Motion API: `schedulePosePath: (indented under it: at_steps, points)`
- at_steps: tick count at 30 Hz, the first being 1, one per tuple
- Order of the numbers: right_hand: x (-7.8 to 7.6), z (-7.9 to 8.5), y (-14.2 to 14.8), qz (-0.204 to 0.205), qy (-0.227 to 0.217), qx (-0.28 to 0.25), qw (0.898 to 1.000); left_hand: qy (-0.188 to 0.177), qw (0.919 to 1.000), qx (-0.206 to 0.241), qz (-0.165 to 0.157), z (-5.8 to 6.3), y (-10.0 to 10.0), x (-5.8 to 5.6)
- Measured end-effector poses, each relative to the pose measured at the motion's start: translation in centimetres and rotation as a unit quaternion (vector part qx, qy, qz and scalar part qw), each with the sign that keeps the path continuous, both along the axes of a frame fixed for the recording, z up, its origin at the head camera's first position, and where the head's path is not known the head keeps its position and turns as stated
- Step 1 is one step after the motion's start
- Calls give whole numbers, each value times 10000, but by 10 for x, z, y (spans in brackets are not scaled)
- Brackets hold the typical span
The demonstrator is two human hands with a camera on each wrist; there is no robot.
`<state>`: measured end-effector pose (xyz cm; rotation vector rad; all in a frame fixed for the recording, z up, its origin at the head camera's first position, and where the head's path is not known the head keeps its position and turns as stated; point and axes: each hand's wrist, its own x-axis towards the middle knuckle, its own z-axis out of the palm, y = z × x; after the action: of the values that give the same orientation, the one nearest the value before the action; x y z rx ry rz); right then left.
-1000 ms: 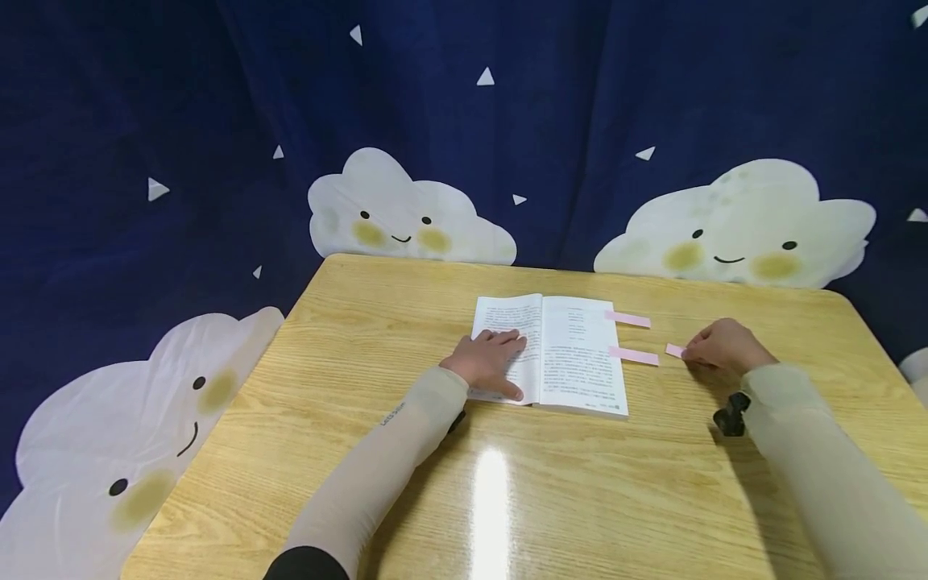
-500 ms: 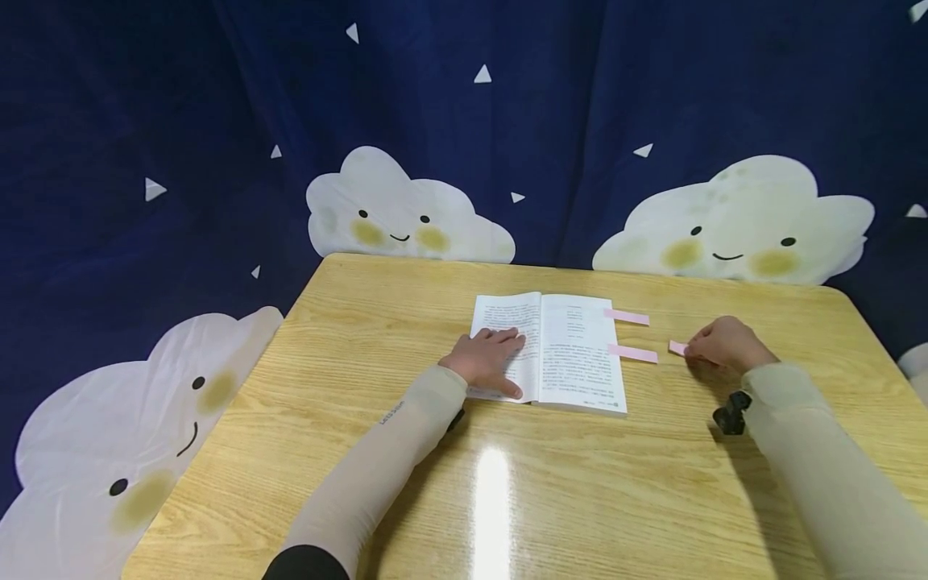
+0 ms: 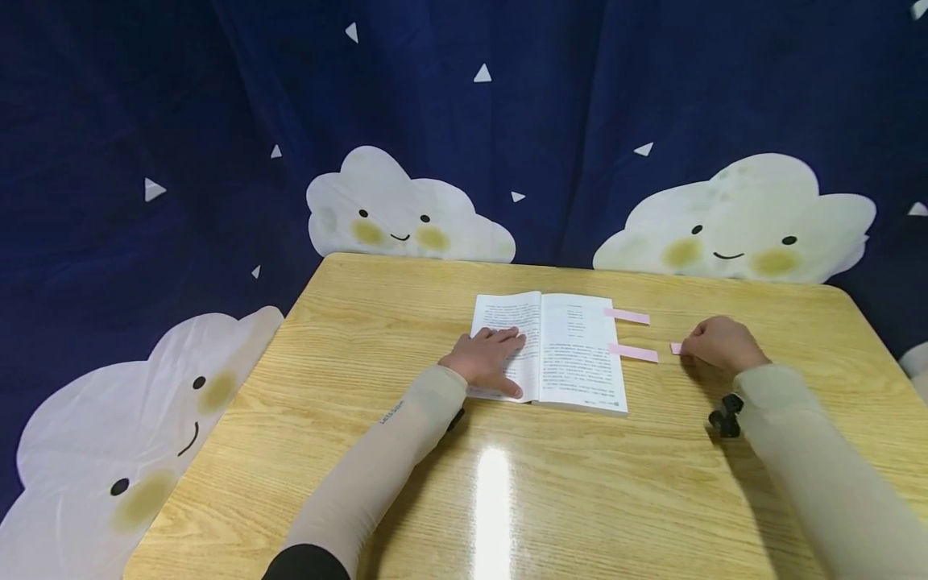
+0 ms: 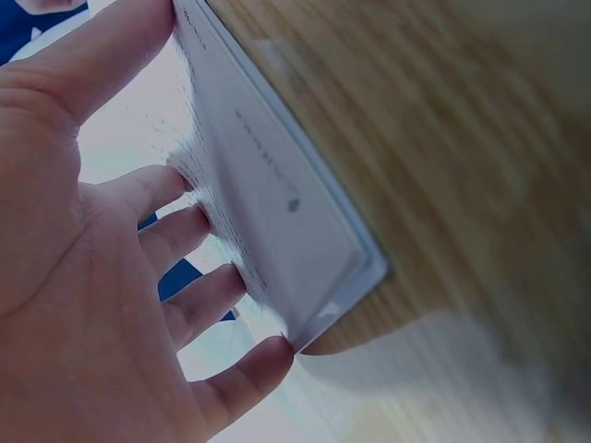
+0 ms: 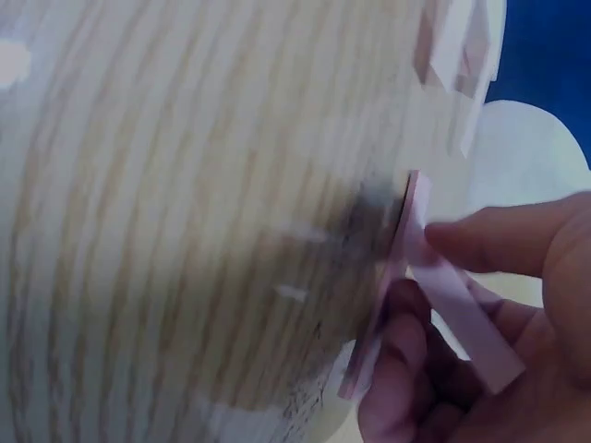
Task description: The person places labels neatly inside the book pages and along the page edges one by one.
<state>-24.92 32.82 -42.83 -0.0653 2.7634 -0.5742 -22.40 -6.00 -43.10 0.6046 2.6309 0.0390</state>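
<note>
Thick white-paged paperback book point(image 3: 580, 354), printed in dark text, lies open on the light wood-grain table point(image 3: 326, 338), spread in front of the person; left hand point(image 3: 484, 360) rests on the lower part of the left page, fingers spread and nearly straight, gripping nothing; it covers some of that page's print.

Two flat pale pink paper tabs, an upper tab point(image 3: 632, 317) and a lower tab point(image 3: 638, 354), stick out past the right page's outer edge, roughly parallel, apart from each other; both point toward the right hand point(image 3: 721, 344), which is well right of the book, low over the table; lower tab is near its fingertips, gap between.

Right hand's thumb and curled fingers pinch a thin pale pink paper strip point(image 5: 466, 318), angled away from a narrow pink pad point(image 5: 366, 351) just beside it; cannot tell if the pad touches the table; from the head view the hand blocks nearly all of both, one pink end poking out.

Cream fabric sleeve point(image 3: 362, 467) on left arm, black band near its elbow end; black device point(image 3: 725, 416) under right wrist; navy curtain point(image 3: 551, 105) behind, printed with white triangles and smiling clouds; bright glare patch point(image 3: 492, 507) nearer the person.
</note>
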Motion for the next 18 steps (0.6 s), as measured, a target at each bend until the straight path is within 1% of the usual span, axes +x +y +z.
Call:
schedulePosePath:
  at_steps: [6, 9, 15, 18]
  points:
    - [2, 3, -10, -98, 459, 367, 9982, -11, 10000, 21, 7, 2, 1, 1]
    - [2, 4, -13, -116, 569, 454, 9973, 3, 10000, 5, 20, 1, 1, 2]
    - [2, 7, -14, -307, 494, 367, 9976, 9, 10000, -3, 30, 1, 1, 2]
    - [2, 7, -13, -317, 458, 272, 9981, 21, 10000, -3, 23, 1, 1, 1]
